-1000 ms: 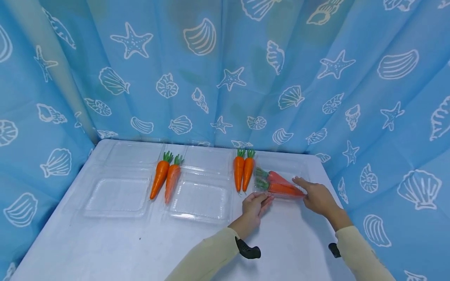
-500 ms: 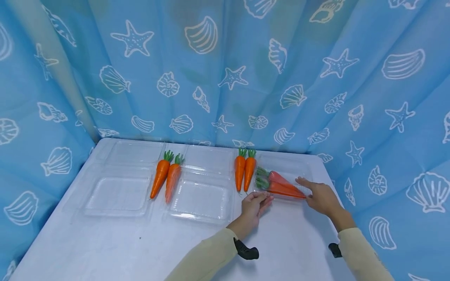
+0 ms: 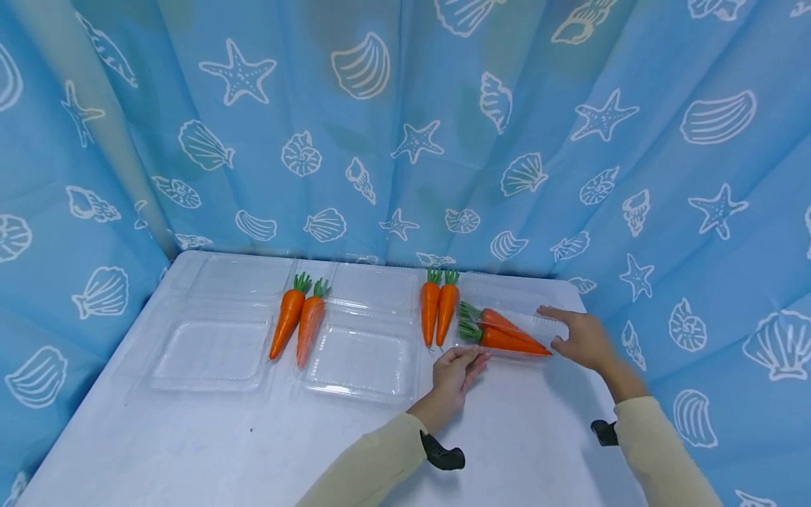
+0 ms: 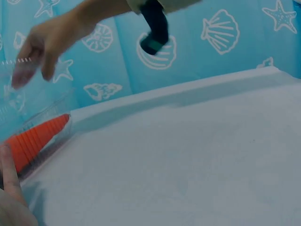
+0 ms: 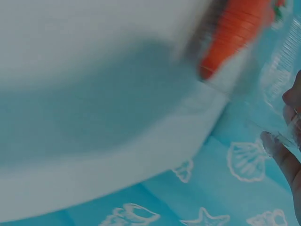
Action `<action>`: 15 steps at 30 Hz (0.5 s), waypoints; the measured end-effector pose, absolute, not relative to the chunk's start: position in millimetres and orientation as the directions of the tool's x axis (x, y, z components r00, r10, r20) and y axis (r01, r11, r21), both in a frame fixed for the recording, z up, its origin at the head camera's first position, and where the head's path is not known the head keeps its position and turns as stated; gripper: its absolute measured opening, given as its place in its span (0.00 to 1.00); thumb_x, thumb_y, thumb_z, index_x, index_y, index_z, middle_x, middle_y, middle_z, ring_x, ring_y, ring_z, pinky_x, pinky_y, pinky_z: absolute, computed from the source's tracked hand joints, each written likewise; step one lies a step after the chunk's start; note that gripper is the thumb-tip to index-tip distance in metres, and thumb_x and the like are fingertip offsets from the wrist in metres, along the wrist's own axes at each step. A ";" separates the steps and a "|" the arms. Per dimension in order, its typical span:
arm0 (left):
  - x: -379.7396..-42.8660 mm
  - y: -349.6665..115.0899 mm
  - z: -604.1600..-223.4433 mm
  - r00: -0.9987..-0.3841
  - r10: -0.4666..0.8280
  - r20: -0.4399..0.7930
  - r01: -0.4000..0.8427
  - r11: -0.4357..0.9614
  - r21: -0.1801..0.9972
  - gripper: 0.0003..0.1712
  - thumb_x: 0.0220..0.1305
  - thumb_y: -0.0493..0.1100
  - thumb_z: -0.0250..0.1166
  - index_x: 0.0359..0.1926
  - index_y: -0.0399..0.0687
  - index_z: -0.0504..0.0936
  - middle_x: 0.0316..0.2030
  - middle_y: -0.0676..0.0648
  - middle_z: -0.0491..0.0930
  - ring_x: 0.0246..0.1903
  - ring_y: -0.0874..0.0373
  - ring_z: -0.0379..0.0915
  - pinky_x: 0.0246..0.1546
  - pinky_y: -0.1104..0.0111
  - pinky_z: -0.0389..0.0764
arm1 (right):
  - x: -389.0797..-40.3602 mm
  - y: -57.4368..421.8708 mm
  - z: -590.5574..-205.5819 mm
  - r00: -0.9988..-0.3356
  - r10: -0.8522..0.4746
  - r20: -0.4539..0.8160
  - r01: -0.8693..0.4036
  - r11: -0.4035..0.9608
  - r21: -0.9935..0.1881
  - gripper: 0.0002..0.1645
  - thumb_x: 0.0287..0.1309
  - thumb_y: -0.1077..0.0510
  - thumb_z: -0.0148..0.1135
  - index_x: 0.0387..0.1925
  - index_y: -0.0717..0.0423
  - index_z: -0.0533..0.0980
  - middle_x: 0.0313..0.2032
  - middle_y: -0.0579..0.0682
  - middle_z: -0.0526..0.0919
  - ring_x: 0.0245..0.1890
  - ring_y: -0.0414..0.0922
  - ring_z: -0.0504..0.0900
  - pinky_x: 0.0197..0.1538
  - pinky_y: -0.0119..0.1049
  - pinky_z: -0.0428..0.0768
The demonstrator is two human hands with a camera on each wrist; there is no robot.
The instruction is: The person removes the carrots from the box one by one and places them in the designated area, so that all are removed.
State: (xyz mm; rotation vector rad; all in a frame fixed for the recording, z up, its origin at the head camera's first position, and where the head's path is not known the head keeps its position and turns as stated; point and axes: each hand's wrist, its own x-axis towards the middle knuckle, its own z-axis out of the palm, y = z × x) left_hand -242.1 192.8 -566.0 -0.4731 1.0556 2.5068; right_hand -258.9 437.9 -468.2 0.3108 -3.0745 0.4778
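Observation:
Two orange carrots with green tops lie side by side in a clear plastic box at the table's right. My left hand grips the box's near left corner; in the left wrist view one finger lies along its wall beside a carrot. My right hand pinches the clear lid at its right side, holding it tilted up over the carrots. Thumb and fingers on the thin plastic edge show at the right of the right wrist view. The lid's exact outline is hard to see.
Two more carrots lie just left of the box. Another pair lies between two open clear boxes, one at left and one in the middle. A blue shell-print curtain stands behind the white table.
My right hand has moved slightly right and up with the lid's edge. The carrots in the box, paler under the plastic before, now show brighter. My left hand has stayed nearly in place.

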 end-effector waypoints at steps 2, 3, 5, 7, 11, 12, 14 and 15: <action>-242.4 193.3 -567.3 -0.876 0.207 -0.436 -0.456 -0.651 0.607 0.11 0.62 0.39 0.68 0.44 0.37 0.82 0.40 0.41 0.85 0.41 0.49 0.84 0.45 0.64 0.83 | -263.8 438.4 -458.5 -0.980 -0.191 0.049 -0.197 0.931 -0.308 0.33 0.54 0.62 0.67 0.63 0.56 0.73 0.60 0.63 0.74 0.43 0.60 0.77 0.42 0.55 0.84; -242.6 193.5 -567.8 -0.878 0.205 -0.433 -0.452 -0.653 0.608 0.11 0.62 0.39 0.68 0.43 0.37 0.82 0.40 0.41 0.85 0.41 0.49 0.84 0.45 0.64 0.83 | -266.1 437.9 -453.4 -0.980 -0.192 0.049 -0.197 0.929 -0.313 0.32 0.55 0.62 0.66 0.63 0.57 0.73 0.60 0.64 0.75 0.43 0.60 0.77 0.43 0.57 0.84; -243.1 194.0 -568.9 -0.880 0.203 -0.430 -0.448 -0.654 0.609 0.10 0.62 0.39 0.68 0.43 0.38 0.82 0.39 0.41 0.85 0.41 0.49 0.84 0.45 0.64 0.84 | -270.5 436.7 -442.8 -0.980 -0.188 0.058 -0.197 0.928 -0.317 0.29 0.57 0.62 0.64 0.62 0.58 0.73 0.60 0.64 0.74 0.50 0.63 0.75 0.48 0.62 0.80; -243.9 194.1 -570.3 -0.879 0.203 -0.432 -0.449 -0.658 0.604 0.10 0.62 0.39 0.68 0.42 0.38 0.82 0.39 0.41 0.85 0.41 0.49 0.84 0.44 0.64 0.84 | -276.0 434.3 -433.4 -0.978 -0.185 0.099 -0.207 0.929 -0.308 0.27 0.58 0.63 0.62 0.61 0.61 0.73 0.61 0.64 0.73 0.55 0.65 0.73 0.52 0.65 0.76; -245.4 193.0 -572.6 -0.878 0.209 -0.431 -0.450 -0.671 0.590 0.10 0.62 0.38 0.68 0.42 0.38 0.82 0.39 0.40 0.85 0.40 0.49 0.84 0.44 0.64 0.84 | -287.5 426.6 -418.5 -0.962 -0.091 0.259 -0.165 0.946 -0.280 0.30 0.59 0.64 0.60 0.64 0.64 0.69 0.70 0.63 0.61 0.66 0.66 0.62 0.58 0.67 0.68; -245.4 192.6 -572.9 -0.878 0.209 -0.431 -0.449 -0.672 0.589 0.10 0.62 0.38 0.68 0.42 0.38 0.82 0.39 0.40 0.85 0.40 0.49 0.84 0.44 0.63 0.84 | -290.0 424.3 -415.8 -0.952 -0.046 0.301 -0.134 0.951 -0.280 0.32 0.59 0.64 0.60 0.66 0.64 0.66 0.72 0.62 0.56 0.68 0.65 0.58 0.60 0.68 0.66; -245.4 192.0 -572.9 -0.879 0.209 -0.428 -0.447 -0.674 0.589 0.09 0.62 0.38 0.67 0.42 0.38 0.82 0.39 0.40 0.85 0.40 0.49 0.84 0.44 0.63 0.84 | -294.6 419.6 -412.1 -0.927 0.043 0.373 -0.073 0.954 -0.290 0.37 0.60 0.63 0.59 0.70 0.63 0.59 0.74 0.61 0.49 0.70 0.64 0.53 0.61 0.68 0.64; -245.1 191.8 -572.6 -0.879 0.206 -0.429 -0.446 -0.673 0.590 0.10 0.62 0.38 0.67 0.42 0.38 0.82 0.39 0.40 0.85 0.40 0.49 0.84 0.44 0.64 0.84 | -296.6 417.4 -411.4 -0.914 0.086 0.397 -0.039 0.954 -0.296 0.40 0.60 0.62 0.59 0.72 0.62 0.56 0.74 0.61 0.47 0.71 0.64 0.51 0.61 0.68 0.64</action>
